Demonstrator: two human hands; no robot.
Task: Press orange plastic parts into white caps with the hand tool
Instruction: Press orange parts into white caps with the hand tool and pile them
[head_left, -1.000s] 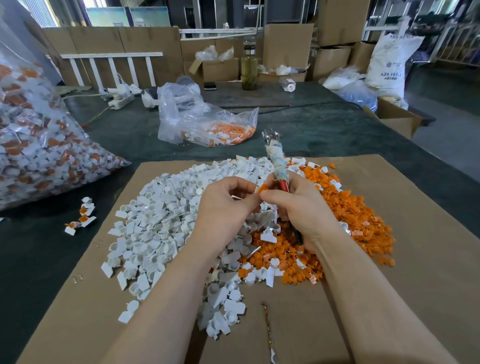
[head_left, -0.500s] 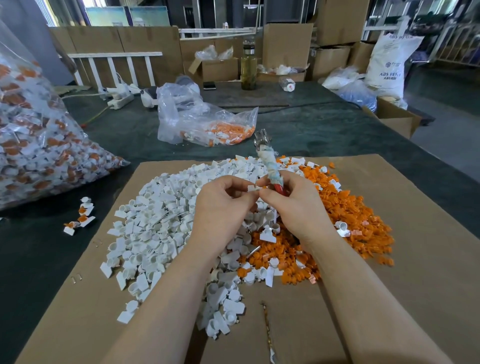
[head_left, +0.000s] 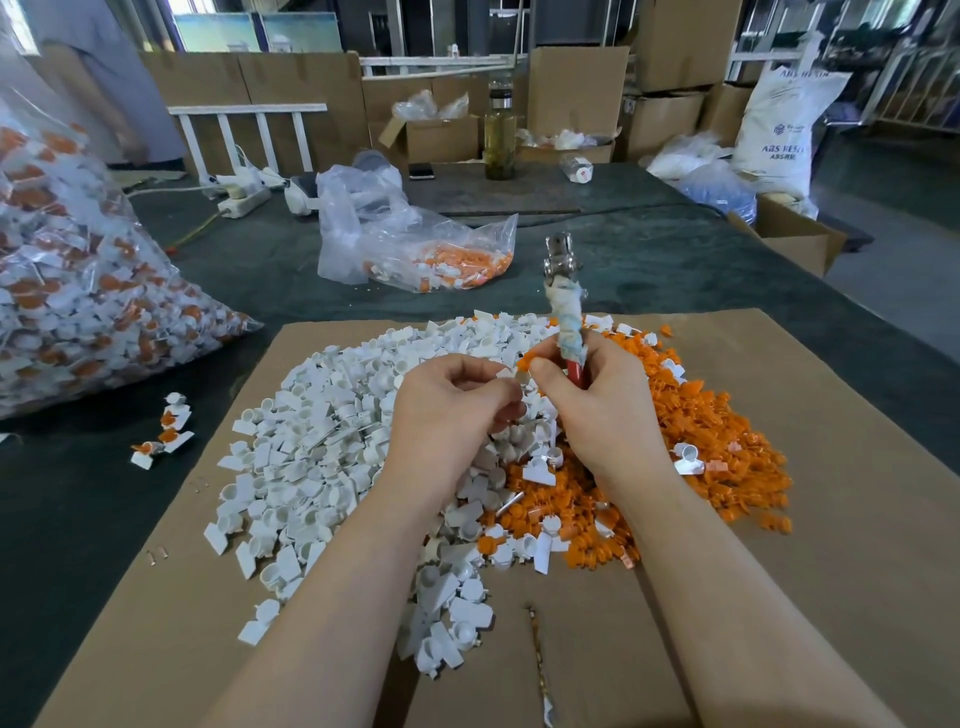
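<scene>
A heap of white caps (head_left: 332, 447) covers the left half of a cardboard sheet (head_left: 831, 519), and a heap of orange parts (head_left: 717, 431) lies to its right. My left hand (head_left: 447, 415) pinches a white cap (head_left: 511, 375) above the heaps. My right hand (head_left: 602, 410) grips the hand tool (head_left: 563, 306), a cloth-wrapped handle with a red lower part and a metal head pointing up. Its thumb and fingertips also hold an orange part (head_left: 530, 358) right beside the cap.
A big clear bag of assembled caps (head_left: 78, 291) lies at the left, with a few finished ones (head_left: 166, 431) loose on the dark table. A smaller bag with orange parts (head_left: 415, 244) sits behind the heaps. Boxes, a bottle (head_left: 500, 140) and sacks stand farther back.
Both hands stayed together over the heaps and rose slightly. The tool's head swung from leaning left back to nearly upright. The orange part sits at the cap between my fingertips.
</scene>
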